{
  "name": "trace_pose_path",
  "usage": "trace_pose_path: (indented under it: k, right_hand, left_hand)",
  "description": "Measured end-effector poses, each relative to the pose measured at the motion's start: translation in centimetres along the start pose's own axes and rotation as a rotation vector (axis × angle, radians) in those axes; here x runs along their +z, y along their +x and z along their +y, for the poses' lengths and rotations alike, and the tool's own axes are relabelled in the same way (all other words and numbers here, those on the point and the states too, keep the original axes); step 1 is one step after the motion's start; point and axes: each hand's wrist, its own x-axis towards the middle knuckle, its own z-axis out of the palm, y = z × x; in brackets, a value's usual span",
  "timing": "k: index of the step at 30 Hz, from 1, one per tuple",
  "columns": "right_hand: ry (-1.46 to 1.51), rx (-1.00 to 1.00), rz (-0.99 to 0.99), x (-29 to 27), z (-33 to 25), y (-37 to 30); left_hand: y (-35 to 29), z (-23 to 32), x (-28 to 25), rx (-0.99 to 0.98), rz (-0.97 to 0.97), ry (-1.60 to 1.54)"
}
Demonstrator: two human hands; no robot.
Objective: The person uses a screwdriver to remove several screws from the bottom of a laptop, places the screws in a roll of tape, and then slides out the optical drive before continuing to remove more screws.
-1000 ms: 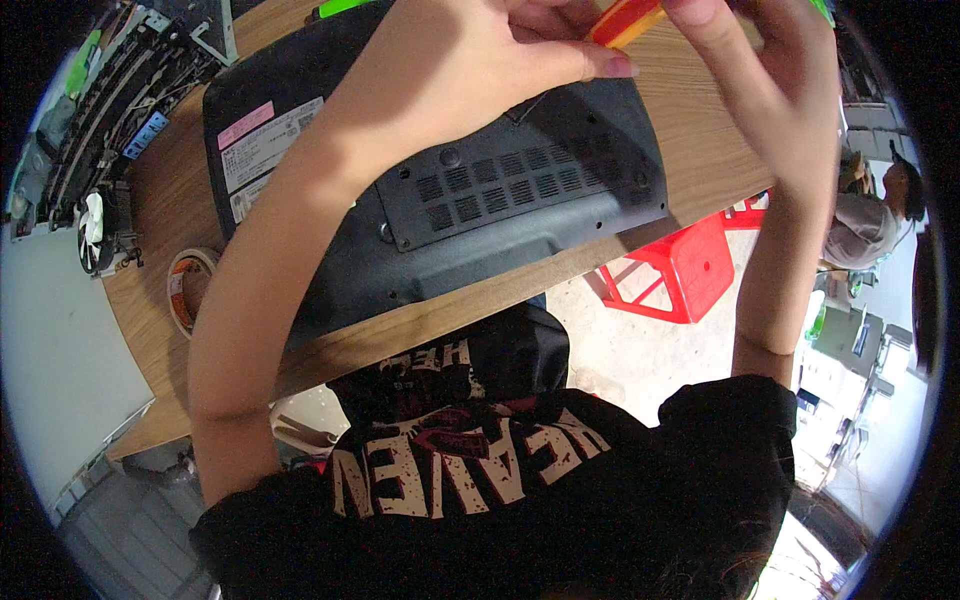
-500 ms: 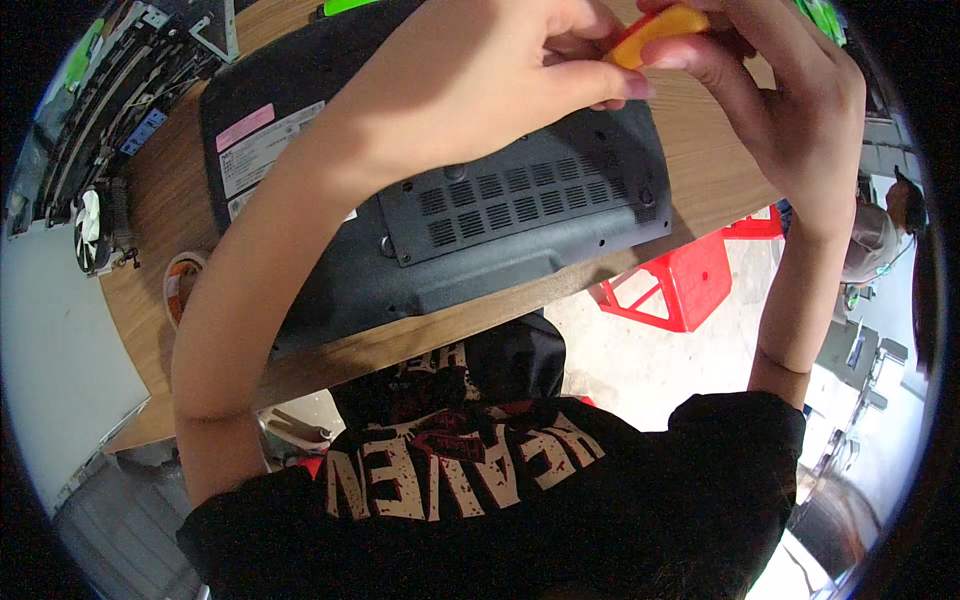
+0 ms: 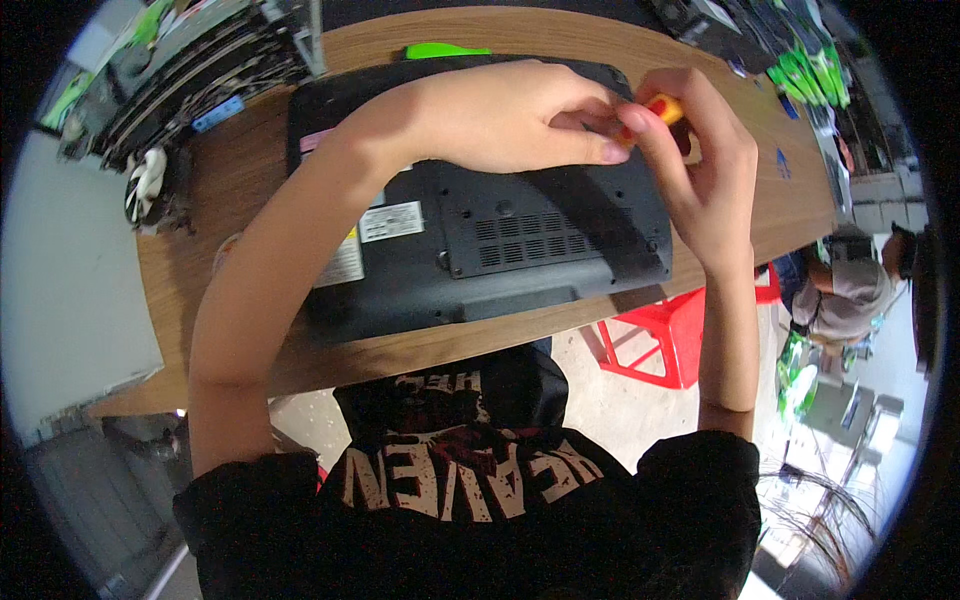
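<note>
A dark laptop (image 3: 545, 240) lies bottom side up on the wooden table, its vented cover panel and labels showing. Above its far right part, my right hand (image 3: 705, 155) has thumb and fingers closed round a small yellow-and-red handle (image 3: 664, 108), which looks like a screwdriver's; any shaft is hidden. My left hand (image 3: 560, 120) meets it from the left, thumb and fingertips pinched together right at the handle's red end. What lies inside that pinch cannot be made out. Both hands appear raised over the laptop, and shadows fall across its panel.
Beyond the laptop lies a bright green tool (image 3: 447, 50). Electronic parts (image 3: 215, 90) and a small fan (image 3: 150, 190) crowd the left. Green packets (image 3: 808, 75) lie at the far right. A red stool (image 3: 660, 340) stands below the table edge; another person (image 3: 850, 295) is off right.
The view has shifted, so laptop and table show more fully. Both hands appear lower in the picture, still together at the yellow-and-red handle, which now points more end-on.
</note>
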Motion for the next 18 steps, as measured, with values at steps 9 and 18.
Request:
trace_pose_path:
  k: [9,18]
  right_hand:
    - [0.449,0.397,0.383,2.7,-1.7,-1.1]
    - [1.347,0.398,-0.104,8.7,-12.8,3.8]
  left_hand:
    - [-22.6,4.2,-2.2,-0.288,0.866,0.436]
    - [-33.2,-1.5,7.6,-0.673,1.394,0.695]
